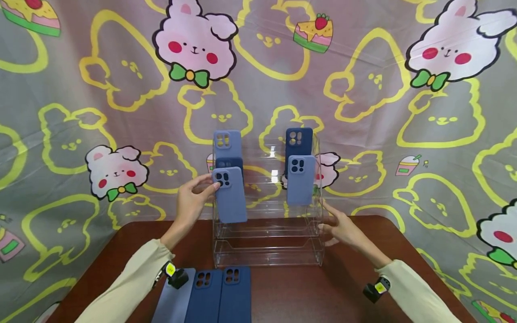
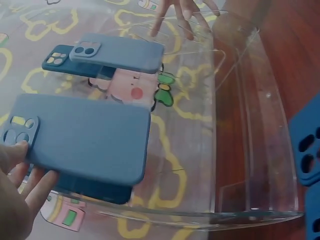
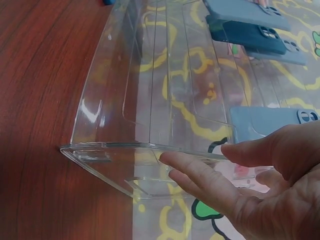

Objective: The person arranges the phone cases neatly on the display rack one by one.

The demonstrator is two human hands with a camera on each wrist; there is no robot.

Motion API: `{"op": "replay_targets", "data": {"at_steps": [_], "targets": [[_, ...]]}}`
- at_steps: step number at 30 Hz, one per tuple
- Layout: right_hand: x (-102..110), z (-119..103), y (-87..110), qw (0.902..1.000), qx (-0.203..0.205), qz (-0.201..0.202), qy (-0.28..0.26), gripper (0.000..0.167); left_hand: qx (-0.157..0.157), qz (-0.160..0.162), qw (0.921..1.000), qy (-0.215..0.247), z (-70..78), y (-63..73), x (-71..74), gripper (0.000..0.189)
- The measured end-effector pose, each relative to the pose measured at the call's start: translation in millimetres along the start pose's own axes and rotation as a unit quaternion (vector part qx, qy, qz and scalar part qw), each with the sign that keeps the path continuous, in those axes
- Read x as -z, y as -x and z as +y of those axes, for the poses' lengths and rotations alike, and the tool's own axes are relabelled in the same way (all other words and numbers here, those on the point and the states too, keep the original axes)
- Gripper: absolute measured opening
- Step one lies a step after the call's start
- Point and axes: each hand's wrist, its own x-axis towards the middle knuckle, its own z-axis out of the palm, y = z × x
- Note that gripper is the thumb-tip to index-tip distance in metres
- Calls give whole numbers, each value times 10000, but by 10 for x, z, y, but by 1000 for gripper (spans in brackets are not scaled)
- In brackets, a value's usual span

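My left hand (image 1: 190, 202) pinches a light blue phone case (image 1: 232, 204) near its camera cutouts, at the left side of a clear tiered rack (image 1: 268, 259). The left wrist view shows the thumb on the front of this case, fingers behind it. Behind it, a dark blue case (image 1: 230, 162) is partly hidden, and a light blue case (image 1: 228, 151) stands higher up. On the rack's right side, another light blue case (image 1: 300, 184) stands before a dark blue one (image 1: 299, 134). My right hand (image 1: 345, 231) is at the rack's right side panel, fingers extended and holding nothing.
Two dark blue cases (image 1: 235, 296) and a light blue one (image 1: 174, 298) lie on the brown table (image 1: 299, 296) before the rack, toward the left. A patterned cloth (image 1: 133, 112) hangs behind the table.
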Motion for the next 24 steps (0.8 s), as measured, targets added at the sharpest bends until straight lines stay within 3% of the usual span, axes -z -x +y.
{"op": "replay_targets", "data": {"at_steps": [5, 10, 14, 19, 24], "targets": [[1, -3, -7, 10000, -5, -6, -66, 82, -173, -123, 9992, -330, -20, -18, -27, 39], [-6, 9, -1, 10000, -45, 24, -32, 82, -153, -197, 9966, -787, -185, 115, -15, 42], [-2, 7, 5, 10000, -70, 42, -40, 81, -451, -130, 9914, -1222, -270, 198, -1, 41], [13, -6, -7, 9999, -108, 96, -5, 81, -903, -182, 9794, -1795, -266, 229, -6, 37], [2, 0, 0, 9999, -73, 44, 63, 81, -1377, 48, 9527, -2708, -269, 211, -11, 36]]}}
